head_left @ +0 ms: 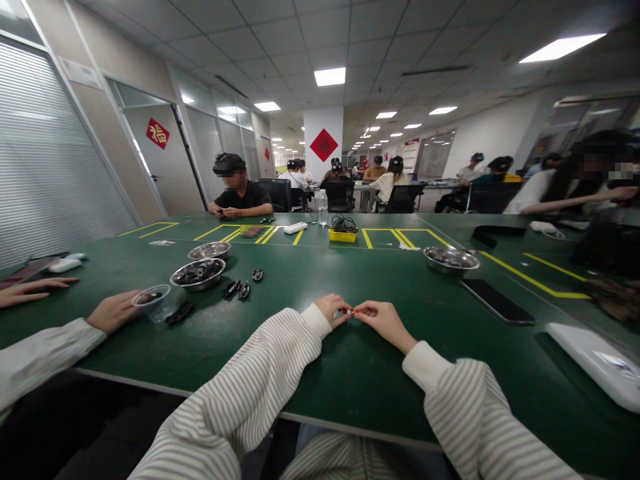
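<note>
Over the green table [370,393], my left hand [331,311] and my right hand [384,321] meet with their fingertips almost together. Between them is a small part with an orange end and a pale, metallic-looking middle [351,312]; its exact kind is too small to make out. The fingers of my left hand are closed on its left side. My right thumb and forefinger pinch the orange end. Several black plastic pieces [243,291] lie on the table to the left of my hands.
Left stand steel bowls, the nearer [198,275] holding dark pieces. A neighbour's hand [114,311] touches a clear plastic cup [151,300]. Right are another steel bowl [451,261], a phone [497,300] and a white device [595,363]. A yellow tray [343,236] with black cables stands farther back.
</note>
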Demonstrator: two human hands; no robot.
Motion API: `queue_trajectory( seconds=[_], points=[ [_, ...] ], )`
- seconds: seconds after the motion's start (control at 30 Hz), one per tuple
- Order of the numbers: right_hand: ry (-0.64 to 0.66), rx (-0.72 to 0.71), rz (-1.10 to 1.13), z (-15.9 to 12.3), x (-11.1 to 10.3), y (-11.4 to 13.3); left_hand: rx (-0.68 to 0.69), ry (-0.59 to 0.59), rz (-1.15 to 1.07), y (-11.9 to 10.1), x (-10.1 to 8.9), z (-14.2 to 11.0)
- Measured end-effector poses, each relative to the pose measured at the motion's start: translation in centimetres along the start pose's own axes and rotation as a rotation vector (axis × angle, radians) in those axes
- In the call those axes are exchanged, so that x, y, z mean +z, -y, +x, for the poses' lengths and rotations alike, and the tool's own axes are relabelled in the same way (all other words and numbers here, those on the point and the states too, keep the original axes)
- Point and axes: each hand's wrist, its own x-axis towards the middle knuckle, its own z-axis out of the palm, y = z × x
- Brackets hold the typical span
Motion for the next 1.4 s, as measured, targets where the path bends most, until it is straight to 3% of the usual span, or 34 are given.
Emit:
queue_trajectory(
  seconds=[0.47,0.83,1.27,1.4],
  points=[
    [0.012,0.068,0.242,0.0,0.2,-0.1,0.044,-0.095,-0.032,-0.2,-0.3,-0.1],
    [-0.034,-0.03,0.029,0.0,0.0,0.0,0.06,-0.169,-0.032,0.0,-0.2,-0.1],
    [0.105,0.01,0.046,0.1,0.1,-0.1,0.029,-0.029,0.053,-0.1,0.1,-0.4],
    [0.148,-0.011,0.026,0.0,0.1,0.0,-0.084,-0.02,0.14,1.0,-0.5,-0.1]
  ],
)
